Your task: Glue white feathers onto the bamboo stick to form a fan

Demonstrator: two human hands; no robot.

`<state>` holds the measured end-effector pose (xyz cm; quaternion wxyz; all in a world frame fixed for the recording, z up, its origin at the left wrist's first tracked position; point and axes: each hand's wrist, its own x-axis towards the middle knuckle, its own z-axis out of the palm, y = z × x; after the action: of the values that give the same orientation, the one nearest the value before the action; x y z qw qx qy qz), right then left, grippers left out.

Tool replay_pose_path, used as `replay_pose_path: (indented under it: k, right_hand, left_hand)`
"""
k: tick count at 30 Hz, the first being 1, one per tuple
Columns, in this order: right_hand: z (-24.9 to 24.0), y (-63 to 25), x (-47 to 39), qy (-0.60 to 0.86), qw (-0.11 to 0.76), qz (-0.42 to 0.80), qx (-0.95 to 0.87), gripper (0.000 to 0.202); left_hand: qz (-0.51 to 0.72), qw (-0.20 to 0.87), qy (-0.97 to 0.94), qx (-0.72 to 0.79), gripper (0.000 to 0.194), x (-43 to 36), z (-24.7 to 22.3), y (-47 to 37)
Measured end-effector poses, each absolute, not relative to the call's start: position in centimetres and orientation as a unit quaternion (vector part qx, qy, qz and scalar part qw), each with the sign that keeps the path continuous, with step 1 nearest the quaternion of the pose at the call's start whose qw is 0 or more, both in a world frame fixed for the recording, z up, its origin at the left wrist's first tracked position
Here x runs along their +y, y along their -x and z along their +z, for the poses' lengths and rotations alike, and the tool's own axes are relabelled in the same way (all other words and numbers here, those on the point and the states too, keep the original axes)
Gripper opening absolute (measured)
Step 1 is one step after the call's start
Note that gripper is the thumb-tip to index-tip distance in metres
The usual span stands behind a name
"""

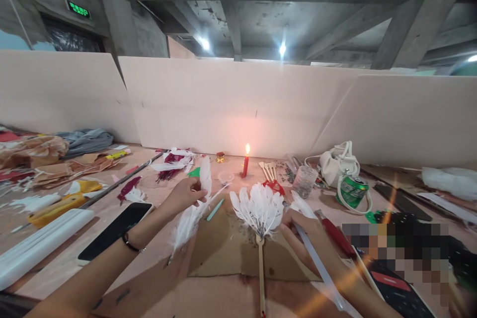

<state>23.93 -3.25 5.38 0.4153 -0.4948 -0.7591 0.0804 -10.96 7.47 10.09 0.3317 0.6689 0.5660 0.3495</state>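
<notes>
A fan of white feathers (pixel 259 208) on a wooden handle (pixel 261 271) lies over a brown cardboard sheet (pixel 219 253). My left hand (pixel 186 194) pinches a single white feather (pixel 205 178), held upright above other long white feathers (pixel 186 224). To the right of the fan, my right hand (pixel 305 231) is closed around a translucent white stick-like tool (pixel 320 268), close to the fan's edge. Another white feather (pixel 302 205) shows just above that hand. Behind the fan stands a lit red candle (pixel 246 165).
A black phone (pixel 115 231) and a white bar (pixel 44 246) lie at left. Wooden sticks (pixel 269 171), a clear cup (pixel 304 181), a green can (pixel 352 191) and a white bag (pixel 337 164) stand behind at right. White panels (pixel 223 109) border the table's back.
</notes>
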Motion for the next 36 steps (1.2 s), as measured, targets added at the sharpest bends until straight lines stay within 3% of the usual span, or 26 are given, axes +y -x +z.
replay_pose_path:
  k: [6, 12, 17, 25, 36]
  right_hand:
    - [4.4, -23.8, -2.9, 0.483, 0.416, 0.103, -0.764, 0.022]
    - [2.9, -24.0, -1.9, 0.482, 0.444, 0.070, -0.752, 0.010]
    - [1.2, -23.6, -1.8, 0.489, 0.445, 0.036, -0.749, 0.019]
    - [0.9, -23.7, -2.4, 0.474, 0.380, 0.025, -0.794, 0.036]
    - [1.4, -23.0, -2.5, 0.477, 0.329, 0.027, -0.814, 0.032]
  left_hand:
    - [0.390, 0.396, -0.633, 0.539, 0.032, 6.5, 11.2, 9.2]
    - [0.339, 0.494, -0.643, 0.477, 0.026, 7.3, 9.7, 3.6]
    - [0.345, 0.476, -0.648, 0.484, 0.016, 8.8, 6.8, -0.9]
    - [0.347, 0.438, -0.662, 0.500, 0.013, 8.4, 4.9, -0.9]
    - [0.364, 0.380, -0.686, 0.503, 0.011, 8.8, 4.2, -1.6]
